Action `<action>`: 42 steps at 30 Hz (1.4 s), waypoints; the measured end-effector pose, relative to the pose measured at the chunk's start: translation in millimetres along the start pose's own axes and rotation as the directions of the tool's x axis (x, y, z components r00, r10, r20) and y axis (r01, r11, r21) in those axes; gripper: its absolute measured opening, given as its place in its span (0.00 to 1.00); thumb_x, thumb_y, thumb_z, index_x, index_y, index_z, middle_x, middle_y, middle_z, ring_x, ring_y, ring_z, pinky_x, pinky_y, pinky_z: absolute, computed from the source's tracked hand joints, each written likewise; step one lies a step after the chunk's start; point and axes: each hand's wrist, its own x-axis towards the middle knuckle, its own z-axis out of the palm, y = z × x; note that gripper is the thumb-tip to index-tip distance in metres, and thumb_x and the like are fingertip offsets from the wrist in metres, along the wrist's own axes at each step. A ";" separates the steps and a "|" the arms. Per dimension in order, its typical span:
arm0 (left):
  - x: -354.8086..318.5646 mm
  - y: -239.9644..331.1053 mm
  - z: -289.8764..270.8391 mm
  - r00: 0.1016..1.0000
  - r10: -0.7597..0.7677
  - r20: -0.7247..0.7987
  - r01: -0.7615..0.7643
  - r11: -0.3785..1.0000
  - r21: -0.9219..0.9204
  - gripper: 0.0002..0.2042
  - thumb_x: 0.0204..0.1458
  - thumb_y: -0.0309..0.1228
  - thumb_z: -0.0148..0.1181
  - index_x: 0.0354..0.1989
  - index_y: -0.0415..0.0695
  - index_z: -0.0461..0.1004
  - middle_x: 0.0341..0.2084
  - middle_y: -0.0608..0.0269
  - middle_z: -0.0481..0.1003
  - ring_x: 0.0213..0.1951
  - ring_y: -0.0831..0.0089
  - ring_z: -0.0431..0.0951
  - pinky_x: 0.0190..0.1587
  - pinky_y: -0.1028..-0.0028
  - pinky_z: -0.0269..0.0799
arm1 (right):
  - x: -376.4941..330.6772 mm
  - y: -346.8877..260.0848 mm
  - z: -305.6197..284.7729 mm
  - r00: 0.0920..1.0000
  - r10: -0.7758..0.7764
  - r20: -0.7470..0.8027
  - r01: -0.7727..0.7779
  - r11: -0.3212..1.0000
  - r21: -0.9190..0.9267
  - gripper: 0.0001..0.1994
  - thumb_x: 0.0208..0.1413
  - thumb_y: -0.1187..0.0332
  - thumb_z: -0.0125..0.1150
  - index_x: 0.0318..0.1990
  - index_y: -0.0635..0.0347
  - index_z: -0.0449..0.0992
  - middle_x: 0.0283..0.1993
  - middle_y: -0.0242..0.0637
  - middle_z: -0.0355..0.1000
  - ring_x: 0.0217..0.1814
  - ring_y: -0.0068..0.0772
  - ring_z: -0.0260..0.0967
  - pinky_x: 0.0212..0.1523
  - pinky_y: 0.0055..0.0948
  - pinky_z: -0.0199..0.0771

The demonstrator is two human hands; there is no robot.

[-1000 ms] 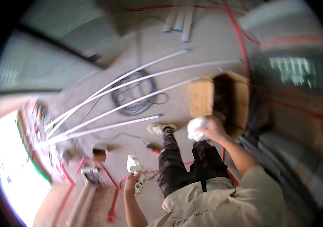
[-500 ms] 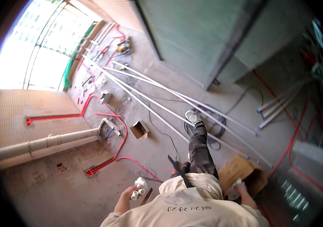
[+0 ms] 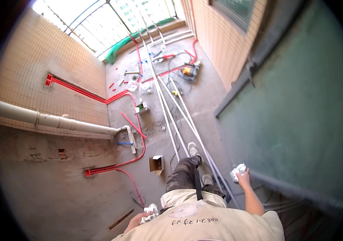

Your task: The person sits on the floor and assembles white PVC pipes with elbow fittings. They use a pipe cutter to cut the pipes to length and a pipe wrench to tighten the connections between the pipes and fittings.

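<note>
At the bottom left, my left hand (image 3: 136, 221) is closed around several white plastic pipe fittings (image 3: 151, 210), held close to my body. My right hand (image 3: 244, 179) reaches out to the right and grips a crumpled-looking white bundle (image 3: 237, 171); what is in it is too blurred to make out. Below and between my hands, my shoes show on the grey floor beside long white pipes (image 3: 188, 115), which stretch forward toward the window. Part of my left hand is hidden by the fittings and my shirt.
Red conduit (image 3: 142, 146) runs over the floor and left wall. A small open cardboard box (image 3: 156, 165) and a white box (image 3: 141, 107) stand ahead. Farther off lies an orange-and-grey power tool (image 3: 189, 72) with cables. A drainpipe (image 3: 55, 122) lines the left wall; a green panel (image 3: 292, 104) rises right.
My view has turned left toward the window. My right hand has moved away from the large cardboard box, now out of sight, carrying the white bundle. My left hand still holds the fittings.
</note>
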 end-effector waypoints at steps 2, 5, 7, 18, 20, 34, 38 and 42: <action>15.4 40.1 15.9 0.999 0.006 0.036 -0.003 0.998 -0.060 0.20 0.64 0.50 0.62 0.46 0.44 0.79 0.30 0.63 0.81 0.24 0.68 0.78 0.24 0.65 0.73 | 68.8 -72.0 -20.0 0.991 -0.111 -0.069 0.117 0.990 0.084 0.38 0.53 0.54 0.73 0.65 0.64 0.61 0.57 0.62 0.75 0.61 0.67 0.72 0.61 0.53 0.71; 42.2 124.4 36.9 0.995 0.027 0.093 -0.015 0.992 -0.124 0.19 0.65 0.50 0.61 0.46 0.44 0.79 0.29 0.63 0.81 0.23 0.68 0.78 0.23 0.65 0.73 | 137.0 -186.1 -49.8 0.986 -0.127 -0.106 0.141 0.981 0.132 0.35 0.51 0.56 0.75 0.62 0.62 0.66 0.56 0.58 0.77 0.60 0.61 0.75 0.60 0.50 0.72; 53.1 186.9 49.0 0.991 0.050 0.127 -0.029 0.986 -0.161 0.19 0.65 0.50 0.61 0.46 0.44 0.79 0.29 0.63 0.81 0.23 0.68 0.78 0.23 0.65 0.72 | 158.5 -271.4 -70.5 0.966 -0.214 -0.142 0.235 0.961 0.149 0.34 0.50 0.56 0.76 0.61 0.61 0.68 0.55 0.55 0.78 0.59 0.59 0.76 0.59 0.49 0.73; 12.0 593.9 59.2 0.982 0.187 -0.024 -0.186 0.944 -0.273 0.18 0.67 0.46 0.60 0.53 0.43 0.77 0.32 0.62 0.82 0.24 0.67 0.79 0.24 0.63 0.74 | 380.1 -676.1 -119.6 0.804 -0.499 -0.324 0.589 0.743 0.317 0.26 0.52 0.62 0.78 0.52 0.62 0.69 0.47 0.47 0.75 0.49 0.49 0.74 0.52 0.43 0.72; 18.8 661.5 78.2 0.978 0.174 -0.113 -0.206 0.871 -0.446 0.18 0.66 0.49 0.60 0.50 0.47 0.78 0.31 0.62 0.81 0.22 0.67 0.77 0.21 0.64 0.71 | 457.4 -739.6 -119.0 0.797 -0.540 -0.270 0.603 0.728 0.327 0.26 0.51 0.61 0.79 0.51 0.61 0.69 0.45 0.46 0.76 0.48 0.46 0.75 0.50 0.43 0.73; 42.4 897.1 222.3 1.000 0.026 0.008 -0.015 0.761 -0.649 0.18 0.66 0.43 0.62 0.53 0.40 0.76 0.34 0.58 0.83 0.25 0.64 0.82 0.21 0.62 0.74 | 736.9 -1116.5 -177.6 0.765 -0.593 0.253 0.643 0.732 -0.225 0.27 0.47 0.63 0.79 0.50 0.62 0.71 0.47 0.50 0.78 0.51 0.49 0.77 0.51 0.43 0.75; 72.7 1033.1 206.0 0.990 0.097 -0.102 -0.128 0.922 -0.366 0.21 0.66 0.46 0.62 0.48 0.37 0.80 0.36 0.61 0.83 0.31 0.70 0.81 0.34 0.65 0.76 | 822.5 -1139.2 -172.3 0.817 -0.546 0.186 0.575 0.797 -0.187 0.27 0.49 0.66 0.78 0.52 0.66 0.71 0.50 0.48 0.77 0.53 0.44 0.76 0.55 0.41 0.74; 109.7 1126.5 166.5 0.949 0.298 -0.102 -0.292 0.711 -0.639 0.19 0.68 0.43 0.60 0.52 0.37 0.79 0.40 0.63 0.83 0.38 0.74 0.81 0.37 0.67 0.75 | 866.6 -1201.3 -186.0 0.921 -0.384 0.060 0.380 0.860 -0.339 0.27 0.49 0.69 0.78 0.54 0.68 0.71 0.52 0.51 0.76 0.56 0.48 0.75 0.59 0.44 0.73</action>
